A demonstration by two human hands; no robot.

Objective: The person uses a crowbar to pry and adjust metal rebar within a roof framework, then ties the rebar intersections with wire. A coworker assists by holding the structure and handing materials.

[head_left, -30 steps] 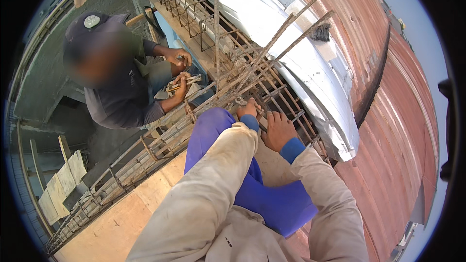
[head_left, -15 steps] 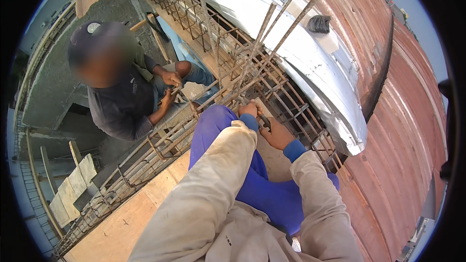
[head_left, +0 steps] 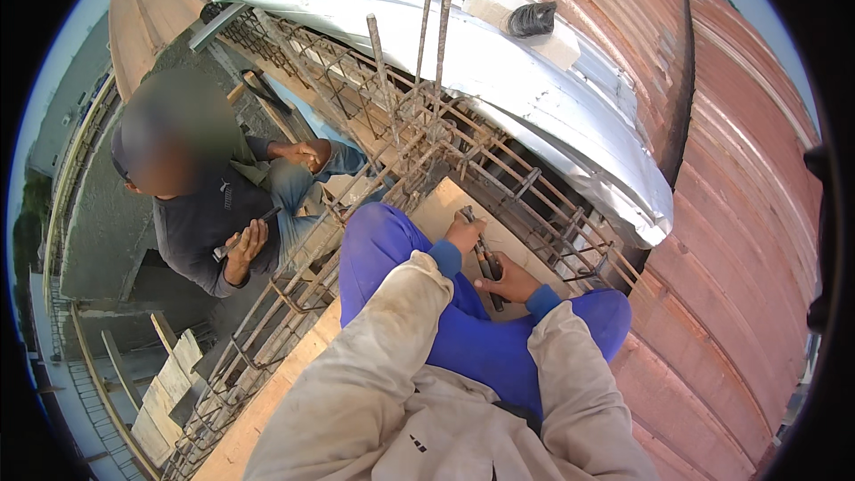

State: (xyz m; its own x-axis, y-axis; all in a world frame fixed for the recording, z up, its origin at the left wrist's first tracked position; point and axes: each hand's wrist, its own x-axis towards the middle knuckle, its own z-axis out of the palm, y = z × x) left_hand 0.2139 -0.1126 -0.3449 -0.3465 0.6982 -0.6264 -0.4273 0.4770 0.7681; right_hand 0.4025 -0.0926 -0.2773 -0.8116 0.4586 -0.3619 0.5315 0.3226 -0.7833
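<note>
In front of my crossed legs in blue trousers [head_left: 499,347], both hands are on a long, dark, two-handled tool with orange marks, apparently pincers [head_left: 486,265]. My left hand [head_left: 464,233] is closed round its upper part. My right hand [head_left: 511,282] grips the handles lower down, thumb stretched across them. The tool's jaws are mostly hidden by my left hand. Beneath the hands lies a plywood board [head_left: 445,203]. Just beyond the board, rusty rebar cages [head_left: 419,147] cross, and upright bars [head_left: 443,27] rise from the crossing.
A co-worker [head_left: 209,223] sits to the left, one hand holding a dark tool [head_left: 251,233]. Crumpled silvery sheeting [head_left: 534,116] lies beyond the cage. A coil of black wire [head_left: 532,20] rests on a pale block [head_left: 494,4] on the reddish corrugated roof [head_left: 730,249].
My hands have drawn back from the rebar crossing, and the pincers now show between them. The co-worker's hands have moved apart. The view has shifted.
</note>
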